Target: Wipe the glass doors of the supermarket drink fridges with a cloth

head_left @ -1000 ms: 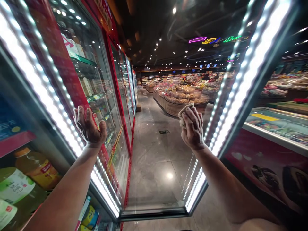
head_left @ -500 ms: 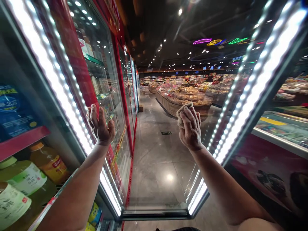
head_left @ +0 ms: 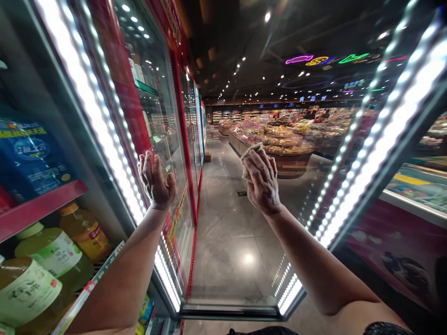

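Right hand (head_left: 263, 186) is gripping a bunched cloth (head_left: 247, 154) under its fingers, apparently pressing it on the glass door (head_left: 220, 209) just beyond. Left of that grip, left hand (head_left: 156, 182) is resting open, seemingly bracing on the glass. Wiping is likely mid-pass; cleaned versus remaining area isn't showing.
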Demonstrator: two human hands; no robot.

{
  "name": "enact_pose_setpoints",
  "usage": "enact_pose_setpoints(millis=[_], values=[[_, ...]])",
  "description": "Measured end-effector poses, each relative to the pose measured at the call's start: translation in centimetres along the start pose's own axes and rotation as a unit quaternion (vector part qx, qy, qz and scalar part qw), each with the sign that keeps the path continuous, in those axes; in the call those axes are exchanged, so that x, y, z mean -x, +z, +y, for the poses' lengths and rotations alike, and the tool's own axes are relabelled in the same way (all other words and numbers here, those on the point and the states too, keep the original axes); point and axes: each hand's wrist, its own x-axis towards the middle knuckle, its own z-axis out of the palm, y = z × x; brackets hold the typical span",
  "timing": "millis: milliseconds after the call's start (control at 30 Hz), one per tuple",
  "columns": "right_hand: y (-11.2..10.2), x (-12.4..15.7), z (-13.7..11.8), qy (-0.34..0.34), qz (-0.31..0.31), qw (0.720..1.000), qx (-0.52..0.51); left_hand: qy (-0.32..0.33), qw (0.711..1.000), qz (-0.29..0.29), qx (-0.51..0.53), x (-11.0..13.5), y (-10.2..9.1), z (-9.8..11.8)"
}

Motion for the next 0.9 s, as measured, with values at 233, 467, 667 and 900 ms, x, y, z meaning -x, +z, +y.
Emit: enact_pose_setpoints(millis=[233,467,667,900], values=[[0.7,-2.0,-0.1,0.091,0.104,0.990,0.022,0.014,0.999,0.009,0.039,-0.1,0.0,0.1],[1.6,-1.1,-3.5,-0.035,-0.019,0.999,-0.035,0.016,1.000,0.006,0.016,0.1,-0.1,0.0],[1.8,-2.2,-2.4,0.025,0.049,0.998,-0.004,0.045,0.998,0.037,-0.013,-0.1,0.0,0.1],[3.6,-4.2,-5.8,0.027,0.027,0.999,-0.036,-0.021,0.999,0.024,-0.005,0.2,0.1,0.0]])
